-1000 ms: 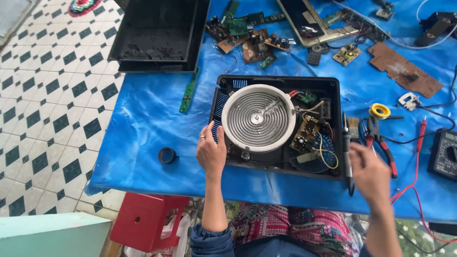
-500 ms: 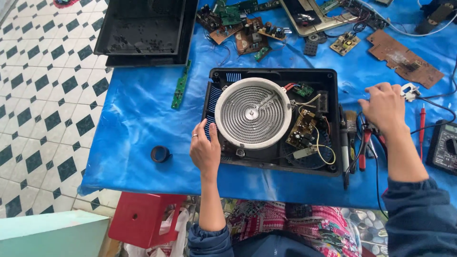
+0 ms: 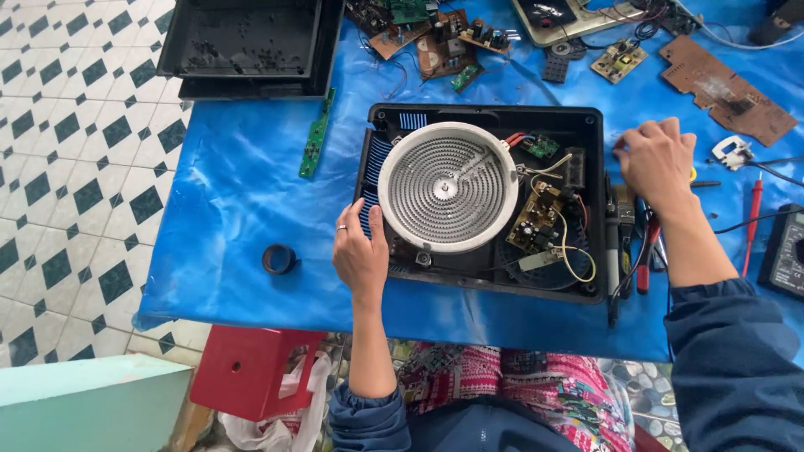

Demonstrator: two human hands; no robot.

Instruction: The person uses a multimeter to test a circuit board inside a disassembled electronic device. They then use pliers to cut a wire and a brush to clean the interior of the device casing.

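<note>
1. While my left hand (image 3: 362,255) has stayed parked on the front-left edge of the opened cooktop base (image 3: 486,201), my right hand (image 3: 656,161) is what moved: a second ago it was down by the front-right corner near the pliers, and now it's up at the right rim of the housing, further back on the table.
2. Left hand state: fingers loosely spread and laid flat, thumb pointing up at the round heating coil (image 3: 448,187). It's just pressing on the casing, not gripping anything.
3. Right hand state: fingers curled in, tips bunched together just past the right wall of the housing. Can't tell whether I've got something pinched in there, because the back of the hand hides it.
4. The base itself sits in the middle of the blue tarp (image 3: 243,209), coil on the left half, small control board (image 3: 543,219) with yellow and red wires on the right. It hasn't shifted between shots, so the left hand is doing its job as a steady.
5. My read: with the right hand off the tool pile, the red-handled pliers (image 3: 645,251) and the screwdriver (image 3: 615,251) are lying untouched along the right side.
6. Other stuff around: the black roll of tape (image 3: 279,259) front left, a green strip board (image 3: 316,136), the lifted-off top cover (image 3: 251,42) at the back, and a multimeter (image 3: 787,251) far right.
</note>
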